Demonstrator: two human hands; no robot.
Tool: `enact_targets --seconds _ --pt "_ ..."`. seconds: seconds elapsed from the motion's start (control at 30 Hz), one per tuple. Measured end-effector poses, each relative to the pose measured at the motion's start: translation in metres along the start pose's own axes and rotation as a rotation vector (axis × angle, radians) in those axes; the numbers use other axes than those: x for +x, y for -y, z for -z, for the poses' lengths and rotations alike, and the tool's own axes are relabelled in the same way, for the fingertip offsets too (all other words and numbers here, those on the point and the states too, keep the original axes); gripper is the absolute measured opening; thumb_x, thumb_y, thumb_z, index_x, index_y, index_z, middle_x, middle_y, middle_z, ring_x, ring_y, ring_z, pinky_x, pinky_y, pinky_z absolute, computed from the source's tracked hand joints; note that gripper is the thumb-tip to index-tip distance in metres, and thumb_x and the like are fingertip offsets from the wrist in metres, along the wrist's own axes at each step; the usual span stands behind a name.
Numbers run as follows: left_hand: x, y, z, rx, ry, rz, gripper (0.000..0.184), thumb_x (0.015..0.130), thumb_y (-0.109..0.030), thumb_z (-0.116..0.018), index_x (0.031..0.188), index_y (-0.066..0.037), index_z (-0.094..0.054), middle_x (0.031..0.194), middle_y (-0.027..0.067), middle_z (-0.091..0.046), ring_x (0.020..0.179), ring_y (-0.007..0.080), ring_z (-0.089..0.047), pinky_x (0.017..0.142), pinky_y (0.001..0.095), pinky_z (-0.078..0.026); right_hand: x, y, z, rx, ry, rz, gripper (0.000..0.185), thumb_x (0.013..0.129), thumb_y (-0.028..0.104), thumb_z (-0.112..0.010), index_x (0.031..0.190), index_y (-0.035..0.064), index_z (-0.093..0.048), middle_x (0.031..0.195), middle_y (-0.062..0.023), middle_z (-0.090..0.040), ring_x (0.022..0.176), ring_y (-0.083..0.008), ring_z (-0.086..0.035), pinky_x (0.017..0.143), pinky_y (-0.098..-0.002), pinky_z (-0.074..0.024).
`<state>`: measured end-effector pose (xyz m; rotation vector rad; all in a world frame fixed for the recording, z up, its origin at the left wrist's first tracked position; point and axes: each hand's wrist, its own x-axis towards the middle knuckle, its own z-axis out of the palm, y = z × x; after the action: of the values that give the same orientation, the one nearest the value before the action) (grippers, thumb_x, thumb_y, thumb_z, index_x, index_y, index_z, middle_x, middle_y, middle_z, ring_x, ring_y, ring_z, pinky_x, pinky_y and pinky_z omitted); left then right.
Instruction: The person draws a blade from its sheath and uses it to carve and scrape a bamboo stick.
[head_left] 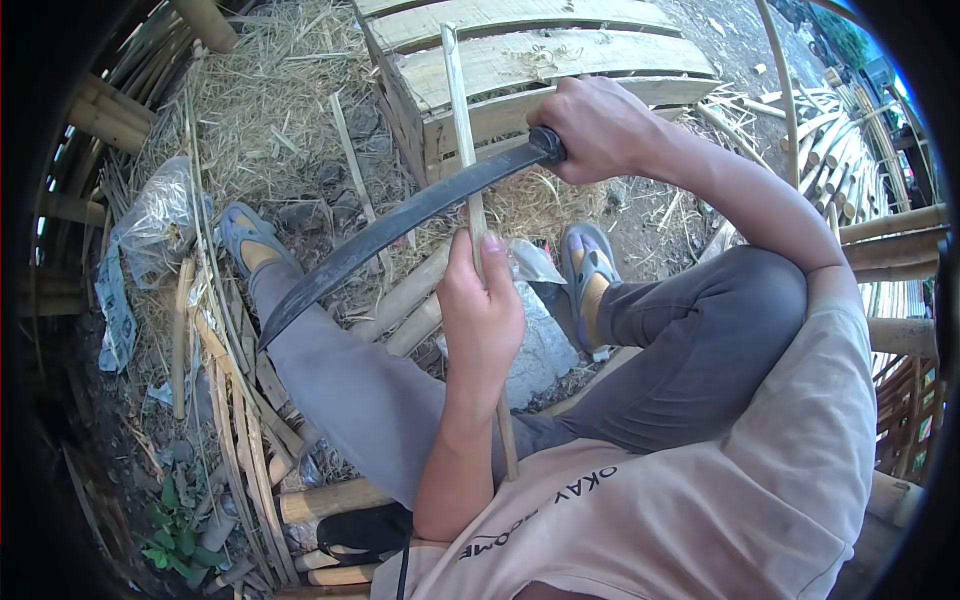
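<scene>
My left hand (pixel 483 310) is closed around a long, thin bamboo strip (pixel 456 90), which stands nearly upright in front of my body. Its lower end reaches down to my shirt. My right hand (pixel 597 128) grips the dark handle of a machete (pixel 390 226) with a long, curved blade. The blade points left and down, crossing the strip just above my left hand, with its tip over my left trouser leg. Whether the edge bites into the strip, I cannot tell. Most of the handle is hidden inside my right fist.
A slatted wooden crate (pixel 550 60) stands ahead on straw-covered ground. Cut bamboo poles (pixel 840 140) are piled at the far right. Between my feet lies a grey stone block (pixel 535 345). Bamboo strips (pixel 240 450) and a clear plastic bag (pixel 160 220) lie at left.
</scene>
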<state>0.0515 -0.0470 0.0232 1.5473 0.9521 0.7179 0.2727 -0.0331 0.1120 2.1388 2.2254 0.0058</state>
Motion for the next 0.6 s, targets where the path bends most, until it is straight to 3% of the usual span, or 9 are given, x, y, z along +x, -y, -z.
enact_targets --seconds 0.1,0.2,0.4,0.5,0.6 --pt "-0.003 0.001 -0.008 0.072 -0.101 -0.215 0.028 0.108 -0.023 -0.044 0.096 0.000 -0.054 0.064 0.0033 -0.049 0.055 0.0106 -0.045 0.052 0.0308 -0.037 0.000 -0.002 0.001 0.047 -0.009 -0.023 0.018 0.061 0.013 -0.069 0.076 0.0025 -0.069 0.067 -0.0173 -0.066 0.067 -0.0364 -0.068 0.064 -0.0462 -0.0561" --pt "-0.006 -0.007 -0.005 0.034 -0.047 -0.118 0.029 0.108 -0.022 -0.043 0.097 0.002 -0.054 0.066 0.0066 -0.051 0.057 0.0125 -0.047 0.054 0.0321 -0.038 0.001 -0.003 -0.001 0.049 -0.038 -0.017 0.018 0.061 0.014 -0.070 0.074 0.0027 -0.068 0.066 -0.0165 -0.066 0.067 -0.0365 -0.068 0.063 -0.0465 -0.0554" --pt "-0.008 -0.014 -0.003 0.073 -0.044 -0.146 0.026 0.107 -0.021 -0.043 0.098 0.001 -0.054 0.068 0.0061 -0.051 0.058 0.0119 -0.047 0.054 0.0316 -0.038 0.001 -0.014 -0.007 0.046 -0.107 -0.032 0.017 0.060 0.014 -0.071 0.073 0.0041 -0.068 0.064 -0.0156 -0.065 0.062 -0.0369 -0.066 0.062 -0.0455 -0.0544" --pt "-0.009 -0.020 -0.003 0.079 -0.006 -0.120 0.020 0.105 -0.016 -0.043 0.096 0.001 -0.049 0.065 0.0197 -0.055 0.057 0.0404 -0.058 0.054 0.0472 -0.040 -0.002 -0.019 -0.005 0.040 -0.115 -0.032 0.016 0.060 0.014 -0.071 0.072 0.0046 -0.068 0.063 -0.0154 -0.064 0.061 -0.0365 -0.065 0.061 -0.0451 -0.0541" --pt "-0.009 -0.017 -0.006 0.062 -0.013 -0.138 0.020 0.105 -0.016 -0.043 0.094 0.001 -0.048 0.064 0.0192 -0.054 0.054 0.0381 -0.056 0.053 0.0471 -0.039 -0.004 -0.024 -0.003 -0.017 -0.117 -0.012 0.014 0.060 0.011 -0.070 0.072 0.0047 -0.068 0.063 -0.0147 -0.065 0.061 -0.0353 -0.066 0.060 -0.0444 -0.0544"
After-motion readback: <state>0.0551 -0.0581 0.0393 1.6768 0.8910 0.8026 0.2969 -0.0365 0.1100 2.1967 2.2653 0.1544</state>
